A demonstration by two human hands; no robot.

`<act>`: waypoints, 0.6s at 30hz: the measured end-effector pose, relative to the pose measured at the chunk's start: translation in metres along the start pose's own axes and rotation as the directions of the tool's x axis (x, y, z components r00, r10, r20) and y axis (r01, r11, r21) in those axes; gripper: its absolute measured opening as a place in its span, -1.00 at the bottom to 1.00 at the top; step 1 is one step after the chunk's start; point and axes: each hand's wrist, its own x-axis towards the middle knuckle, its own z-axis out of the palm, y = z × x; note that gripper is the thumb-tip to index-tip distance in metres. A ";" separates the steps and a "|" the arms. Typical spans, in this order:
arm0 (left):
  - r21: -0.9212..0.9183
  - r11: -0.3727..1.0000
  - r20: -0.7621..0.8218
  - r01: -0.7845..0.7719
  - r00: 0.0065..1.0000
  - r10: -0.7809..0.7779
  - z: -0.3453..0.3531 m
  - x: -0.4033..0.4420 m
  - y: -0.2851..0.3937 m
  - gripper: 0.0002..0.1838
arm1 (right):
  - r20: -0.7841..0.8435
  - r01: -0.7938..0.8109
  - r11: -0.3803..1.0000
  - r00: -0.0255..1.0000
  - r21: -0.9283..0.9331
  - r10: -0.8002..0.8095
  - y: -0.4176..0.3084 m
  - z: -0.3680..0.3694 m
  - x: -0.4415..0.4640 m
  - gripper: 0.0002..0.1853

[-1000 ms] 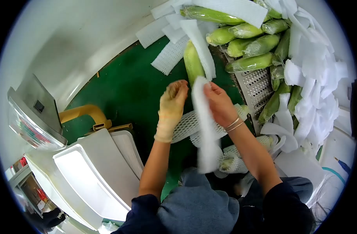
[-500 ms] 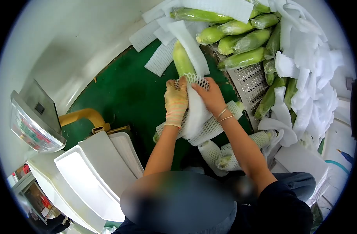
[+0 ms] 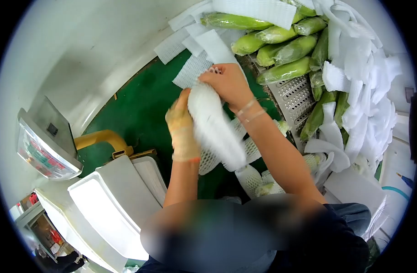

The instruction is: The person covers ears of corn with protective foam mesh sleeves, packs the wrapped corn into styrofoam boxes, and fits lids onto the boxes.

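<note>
My right hand (image 3: 230, 85) is closed on the top end of a white foam net sleeve (image 3: 213, 120), which hangs slanting down and is blurred by motion. The sleeve looks filled out, but its contents are hidden. Beside its upper left edge is my gloved left hand (image 3: 181, 118), its fingers smeared by motion. Below lie several net-wrapped ears, one (image 3: 248, 178) near my lap. Flat foam sleeves (image 3: 192, 68) lie beyond my hands on the green surface (image 3: 135, 104).
Film-wrapped corn (image 3: 286, 70) is heaped at the upper right beside a perforated metal plate (image 3: 292, 102). A large pile of white foam sleeves (image 3: 361, 91) stands at the right. At left are a scale display (image 3: 49, 145), a yellow bar (image 3: 101, 136) and white bins (image 3: 108, 200).
The sleeve was opened at the bare corn's lower end; now that ear no longer shows where it lay. My right hand has moved up and left with the sleeve, my left hand leftward.
</note>
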 end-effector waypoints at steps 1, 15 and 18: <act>-0.055 0.997 -0.082 0.046 0.995 -0.050 0.000 0.017 -0.009 -0.83 | -0.082 0.055 0.994 0.995 -0.096 -0.063 0.021 0.002 0.010 -0.72; 0.259 0.952 0.334 0.165 0.909 -0.248 -0.047 0.006 0.056 -0.19 | 0.351 0.369 0.421 0.928 -0.828 -0.124 0.015 -0.004 0.000 -0.79; 0.408 0.908 0.397 -0.093 0.914 -0.085 -0.054 0.014 0.015 -0.14 | 0.149 0.302 0.241 0.853 -0.922 -0.500 -0.007 -0.008 0.073 -0.80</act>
